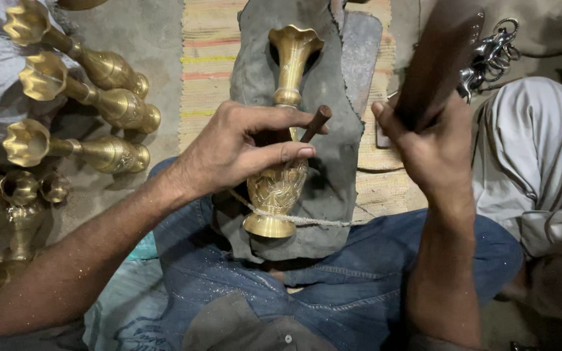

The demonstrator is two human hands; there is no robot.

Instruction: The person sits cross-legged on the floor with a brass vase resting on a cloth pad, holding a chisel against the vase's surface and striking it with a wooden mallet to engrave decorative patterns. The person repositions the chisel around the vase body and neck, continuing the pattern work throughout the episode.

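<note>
A brass vase (281, 162) lies on a grey pad (333, 97) over the person's lap, tied down by a cord (307, 220). The left hand (235, 149) pinches a small punch (315, 123) against its belly. The right hand (434, 153) grips a raised wooden mallet (440, 58). More brass vases (79, 104) lie on the floor at left.

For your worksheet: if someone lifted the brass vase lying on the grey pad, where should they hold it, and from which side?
Grip the brass vase at its slim neck, from above. The neck is narrow and bare, while the left hand covers the belly and a cord binds the foot.
</note>
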